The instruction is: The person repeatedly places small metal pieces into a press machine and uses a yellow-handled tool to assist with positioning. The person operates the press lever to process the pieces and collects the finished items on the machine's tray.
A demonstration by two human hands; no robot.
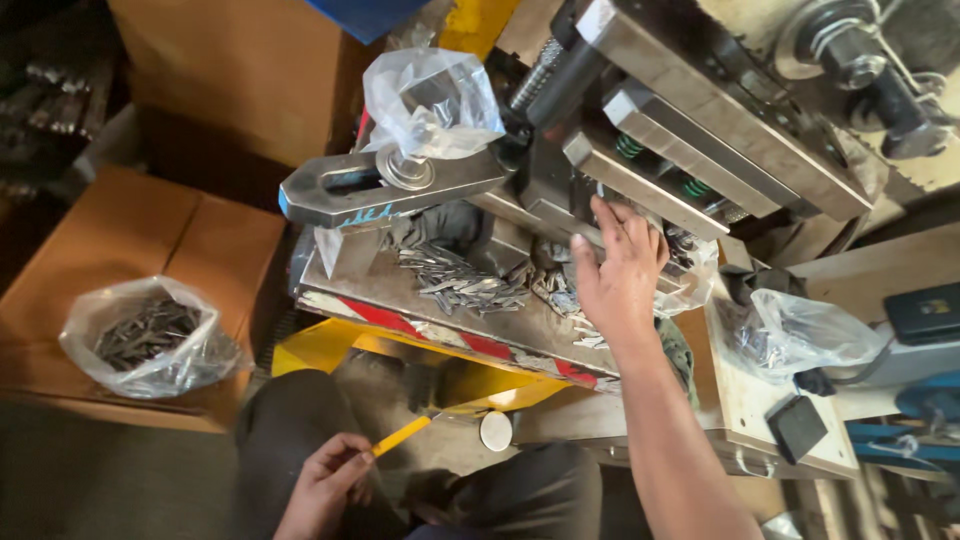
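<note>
My right hand (618,268) reaches up to the steel press die (690,150), fingers spread against its lower blocks, above a pile of small flat metal pieces (462,280) on the machine bed (350,275). Whether it pinches a piece is hidden. My left hand (325,485) rests low by my knee, fingers closed on a thin yellow stick (402,436) that points up to the right.
A clear bag of dark metal pieces (148,335) sits on a cardboard box (120,240) at left. Another plastic bag (800,335) lies on the wooden bench at right. A steel clamp arm (390,185) with crumpled plastic juts left. A round metal disc (495,430) lies below.
</note>
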